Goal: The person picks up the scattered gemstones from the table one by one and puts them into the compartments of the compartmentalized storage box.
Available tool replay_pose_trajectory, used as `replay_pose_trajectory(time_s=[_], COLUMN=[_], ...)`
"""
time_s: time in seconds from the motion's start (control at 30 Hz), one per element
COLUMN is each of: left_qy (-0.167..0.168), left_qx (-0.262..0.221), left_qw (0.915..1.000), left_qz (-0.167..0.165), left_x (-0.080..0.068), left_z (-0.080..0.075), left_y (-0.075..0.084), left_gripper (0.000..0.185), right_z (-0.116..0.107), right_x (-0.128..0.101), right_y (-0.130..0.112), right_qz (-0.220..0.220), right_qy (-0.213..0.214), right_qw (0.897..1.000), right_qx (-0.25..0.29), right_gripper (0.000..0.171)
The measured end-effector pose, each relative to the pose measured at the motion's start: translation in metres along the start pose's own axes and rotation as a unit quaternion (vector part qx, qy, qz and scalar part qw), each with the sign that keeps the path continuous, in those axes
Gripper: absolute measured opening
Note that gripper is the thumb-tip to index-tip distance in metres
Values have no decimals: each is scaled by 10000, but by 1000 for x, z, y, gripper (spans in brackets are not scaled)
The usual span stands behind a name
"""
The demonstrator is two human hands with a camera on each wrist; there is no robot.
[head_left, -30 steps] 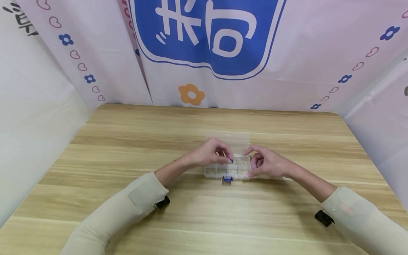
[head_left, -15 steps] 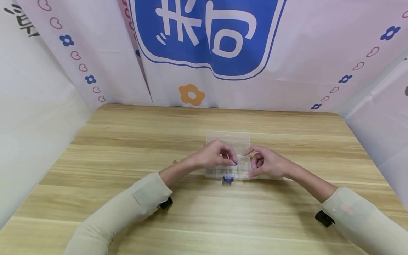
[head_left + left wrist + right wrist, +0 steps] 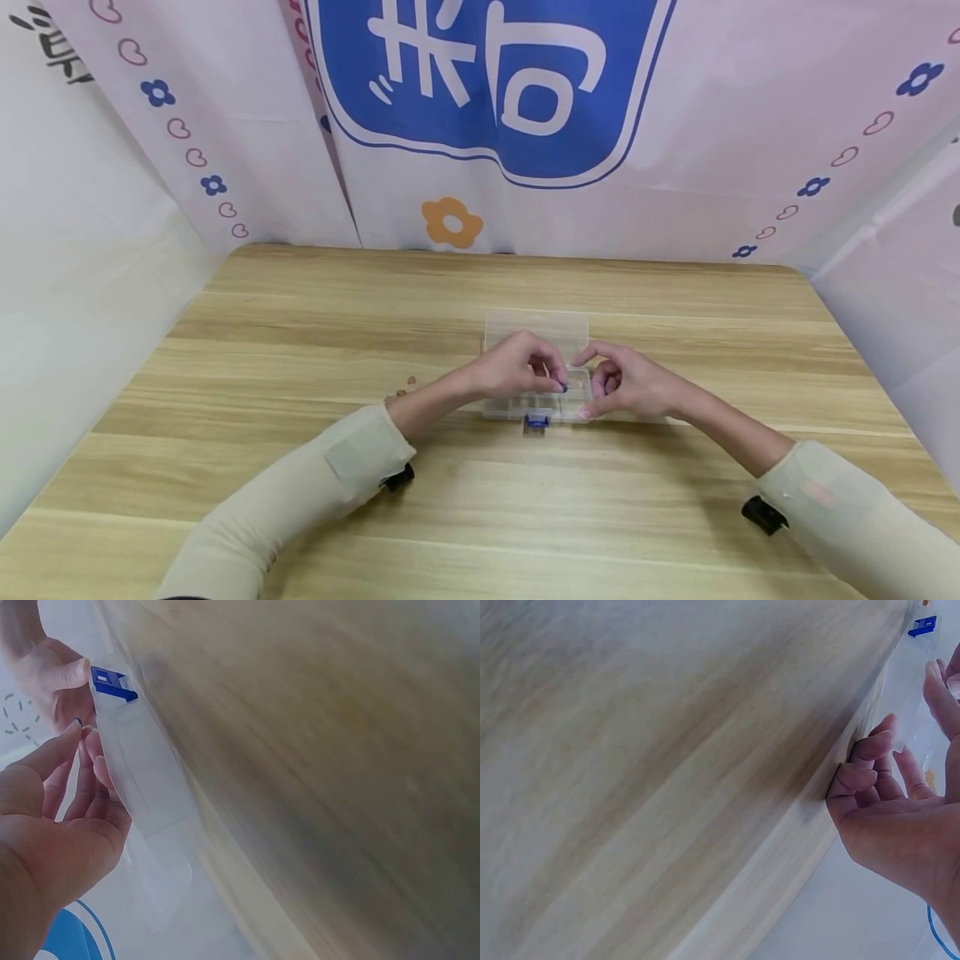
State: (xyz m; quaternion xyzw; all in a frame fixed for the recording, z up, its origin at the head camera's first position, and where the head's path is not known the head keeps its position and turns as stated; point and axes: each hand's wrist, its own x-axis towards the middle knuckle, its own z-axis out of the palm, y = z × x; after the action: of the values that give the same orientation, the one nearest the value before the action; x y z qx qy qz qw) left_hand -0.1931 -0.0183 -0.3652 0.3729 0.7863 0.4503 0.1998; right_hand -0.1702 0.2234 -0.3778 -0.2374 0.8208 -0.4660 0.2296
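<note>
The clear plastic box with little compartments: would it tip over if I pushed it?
The clear plastic box probably wouldn't tip; it sits low and flat on the wood-grain tabletop. It's likely light, since its see-through walls look thin. Its clear, flat lid might flap, being folded open.

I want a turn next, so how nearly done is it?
Done: the clear box has its lid open. Happening now: the left hand pinches a small blue piece over the box while the right hand holds the box's right end. Still to do: that piece isn't let go yet, and the open lid would probably need closing. I can't tell what's already inside.
</note>
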Motion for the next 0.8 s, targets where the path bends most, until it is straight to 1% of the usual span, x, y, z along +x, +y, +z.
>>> replay_pose_trajectory(time_s=[0.17, 0.27, 0.53, 0.8], left_qy=[-43, -73, -107, -91], left_qx=[121, 183, 204, 103], left_qw=[9999, 9998, 9997, 9998], left_qz=[75, 65, -25, -169], left_x=[3, 4, 7, 8], left_z=[2, 2, 3, 6], left_y=[0, 1, 2, 4], left_gripper=[3, 3, 3, 3], right_z=[0, -1, -1, 0], right_x=[0, -1, -1, -1], right_y=[0, 0, 1, 1], right_qz=[-2, -14, -32, -35], right_qy=[-12, -16, -7, -21], right_qw=[10000, 10000, 10000, 10000], right_qx=[-5, -4, 21, 46], right_gripper=[64, 63, 61, 61])
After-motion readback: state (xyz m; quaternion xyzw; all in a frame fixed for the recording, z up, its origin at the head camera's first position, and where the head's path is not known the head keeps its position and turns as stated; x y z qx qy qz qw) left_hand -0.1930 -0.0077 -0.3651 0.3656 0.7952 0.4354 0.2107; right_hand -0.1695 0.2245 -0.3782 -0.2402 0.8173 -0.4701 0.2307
